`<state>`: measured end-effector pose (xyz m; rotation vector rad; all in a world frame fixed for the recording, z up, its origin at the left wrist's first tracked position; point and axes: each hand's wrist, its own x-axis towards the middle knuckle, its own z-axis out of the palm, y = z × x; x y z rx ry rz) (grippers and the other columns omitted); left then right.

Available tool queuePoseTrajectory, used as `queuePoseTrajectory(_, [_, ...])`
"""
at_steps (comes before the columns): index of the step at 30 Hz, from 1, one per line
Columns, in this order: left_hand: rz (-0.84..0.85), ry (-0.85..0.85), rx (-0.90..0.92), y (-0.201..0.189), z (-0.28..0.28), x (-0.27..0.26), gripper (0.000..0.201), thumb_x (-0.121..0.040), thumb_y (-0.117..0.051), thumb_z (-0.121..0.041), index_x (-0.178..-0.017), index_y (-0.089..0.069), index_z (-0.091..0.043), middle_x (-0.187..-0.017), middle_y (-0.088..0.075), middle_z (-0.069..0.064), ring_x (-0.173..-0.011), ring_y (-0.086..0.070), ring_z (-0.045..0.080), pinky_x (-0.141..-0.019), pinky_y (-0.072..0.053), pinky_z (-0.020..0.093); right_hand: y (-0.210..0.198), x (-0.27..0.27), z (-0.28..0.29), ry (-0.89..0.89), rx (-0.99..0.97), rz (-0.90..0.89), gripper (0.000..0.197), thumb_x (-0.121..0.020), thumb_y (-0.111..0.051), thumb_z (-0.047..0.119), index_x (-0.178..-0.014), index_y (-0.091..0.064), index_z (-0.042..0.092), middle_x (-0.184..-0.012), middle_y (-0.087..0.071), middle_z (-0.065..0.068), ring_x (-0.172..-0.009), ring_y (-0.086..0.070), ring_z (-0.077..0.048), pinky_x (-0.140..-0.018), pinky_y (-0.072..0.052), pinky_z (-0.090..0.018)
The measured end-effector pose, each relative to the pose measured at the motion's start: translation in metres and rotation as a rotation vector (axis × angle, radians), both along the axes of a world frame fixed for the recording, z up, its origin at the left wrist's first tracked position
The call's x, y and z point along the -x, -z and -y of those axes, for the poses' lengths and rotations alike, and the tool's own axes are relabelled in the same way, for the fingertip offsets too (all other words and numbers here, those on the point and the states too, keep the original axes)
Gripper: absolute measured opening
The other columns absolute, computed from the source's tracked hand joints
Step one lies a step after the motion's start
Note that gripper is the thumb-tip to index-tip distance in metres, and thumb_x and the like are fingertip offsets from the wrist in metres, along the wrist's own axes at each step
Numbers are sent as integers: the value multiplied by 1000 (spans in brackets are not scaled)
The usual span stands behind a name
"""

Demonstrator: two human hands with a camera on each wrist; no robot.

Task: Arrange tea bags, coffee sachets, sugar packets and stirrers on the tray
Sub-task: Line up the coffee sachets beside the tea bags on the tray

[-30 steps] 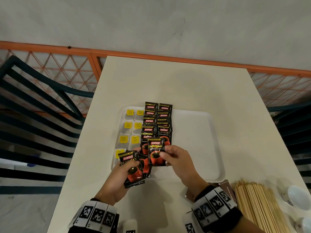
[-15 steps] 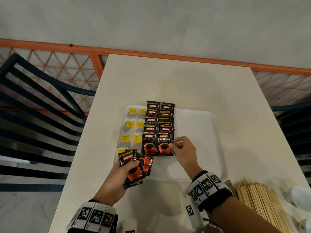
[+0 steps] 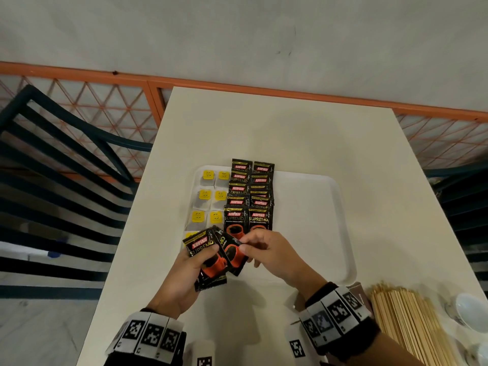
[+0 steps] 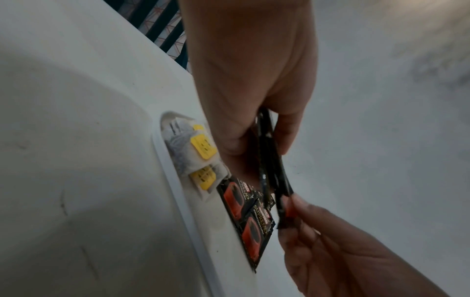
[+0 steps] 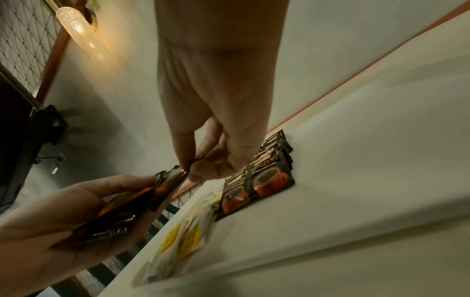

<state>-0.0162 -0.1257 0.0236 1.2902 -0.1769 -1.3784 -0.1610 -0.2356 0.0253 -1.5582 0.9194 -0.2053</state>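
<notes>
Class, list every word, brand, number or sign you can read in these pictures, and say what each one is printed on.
"KOPIKO": red band on the coffee sachets laid on the tray, and on the held sachets in the left hand.
"SUPREMO": gold lettering below it on the same sachets.
Small line under "SUPREMO": too small to read.
Yellow tea bag tags: dark marks, unreadable.
Wristband markers: black-and-white code squares, no words.

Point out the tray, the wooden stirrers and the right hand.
tray (image 3: 311, 207), head view, bare floor right of the sachets.
wooden stirrers (image 3: 406, 320), head view, middle of the bundle.
right hand (image 3: 272, 249), head view, back of the hand.
</notes>
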Motion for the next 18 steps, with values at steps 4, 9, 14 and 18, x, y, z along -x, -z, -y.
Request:
queuePoseTrajectory(4, [-26,-66,25,3,-5,-5,26,-91,-50,-5,-109,-62,-18,-97,-74,9,-86,-71,24,-59,-57,32,-2,3,-3,-14,-214,-41,7,-85,-62,6,-86,-58,11,-81,-63,-7,-64,-66,-17,-62,-56,-23])
queuePoseTrajectory(9, [-43,-158,24,10,-14,-18,24,-91,-49,-5,-107,-63,-16,-87,-73,3,-82,-71,18,-61,-58,29,5,4,-4,31,-155,-163,8,-85,-63,10,-86,-57,15,-81,-64,-2,-67,-62,-9,-59,-49,-18])
queuePoseTrajectory(14, [-15,-180,-8,13,-26,-26,68,-57,-83,-31,-119,-61,-13,-108,-69,16,-91,-69,29,-60,-58,33,20,-6,-5,327,-221,-121,13,-83,-64,2,-86,-54,9,-82,-61,-6,-63,-61,-16,-56,-51,-20])
queuePoseTrajectory(18, [3,-165,-37,14,-28,-22,36,-83,-60,-14,-118,-60,-10,-108,-70,16,-91,-69,28,-59,-58,33,28,-14,-11,438,-219,-109,18,-81,-66,-1,-81,-53,12,-83,-58,-6,-73,-62,-19,-64,-58,-27])
